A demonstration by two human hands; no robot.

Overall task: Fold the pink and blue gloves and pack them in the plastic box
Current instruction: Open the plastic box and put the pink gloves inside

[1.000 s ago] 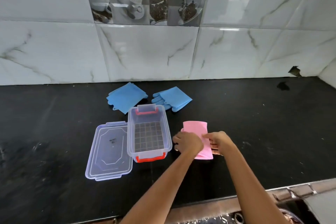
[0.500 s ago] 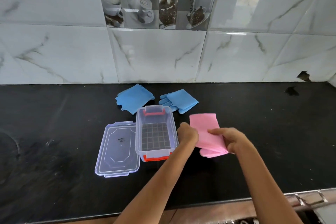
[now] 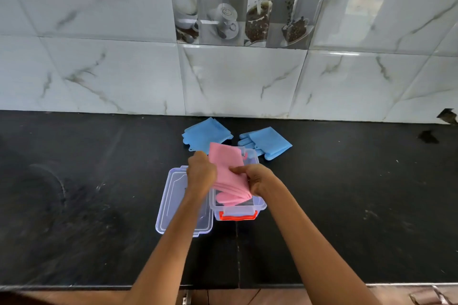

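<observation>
The folded pink gloves (image 3: 226, 168) hang tilted over the open clear plastic box (image 3: 260, 207), their lower end dipping inside it. My left hand (image 3: 200, 174) grips the bundle's left side and my right hand (image 3: 257, 178) pinches its right side. The box has orange-red latches (image 3: 237, 217) and stands on the black counter. Two folded blue gloves lie behind the box near the wall, one at the left (image 3: 207, 136) and one at the right (image 3: 269, 142).
The box's clear lid (image 3: 173, 205) lies flat against its left side, partly under my left forearm. A white marble-tiled wall (image 3: 235, 82) closes the back of the black counter (image 3: 347, 193). The counter's front edge runs just below my forearms.
Both hands lifted the folded pink gloves off the counter at the box's right and carried them left over the box. The camera has tilted and moved closer.
</observation>
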